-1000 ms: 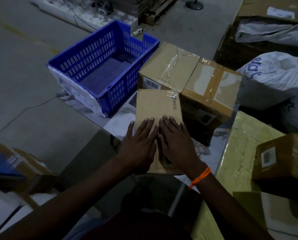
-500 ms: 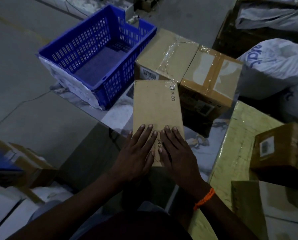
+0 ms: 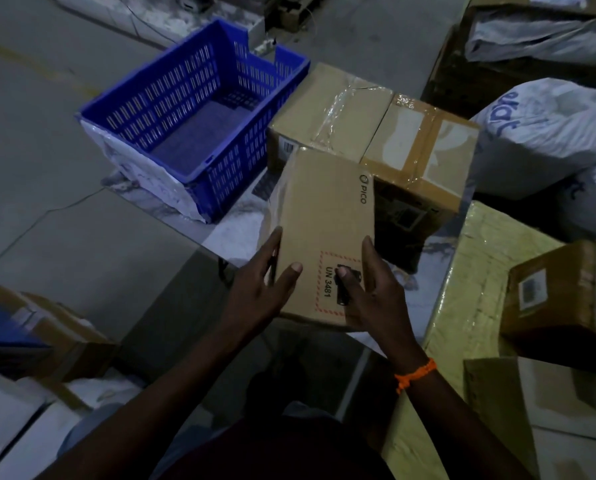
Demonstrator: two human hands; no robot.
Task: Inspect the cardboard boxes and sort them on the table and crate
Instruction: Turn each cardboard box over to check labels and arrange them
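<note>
A flat brown PICO box [image 3: 324, 216] with a red-dashed UN 3481 label is tilted up off the table [image 3: 234, 233]. My left hand [image 3: 260, 289] grips its left edge, thumb on top. My right hand [image 3: 369, 289] grips its right edge, thumb on the label. Behind it stand two taped cardboard boxes: one with clear tape [image 3: 327, 109] and one with brown tape [image 3: 424, 143]. An empty blue crate [image 3: 192, 116] stands at the table's far left.
A long yellowish wrapped package [image 3: 469, 292] lies to the right, with a brown labelled box [image 3: 566, 289] on it. White sacks [image 3: 549, 126] sit at the far right. Boxes lie on the floor at lower left [image 3: 57, 330].
Both hands lay flat on top of the box before; now they have moved to its side edges and grip it. The box's near end has lifted toward me.
</note>
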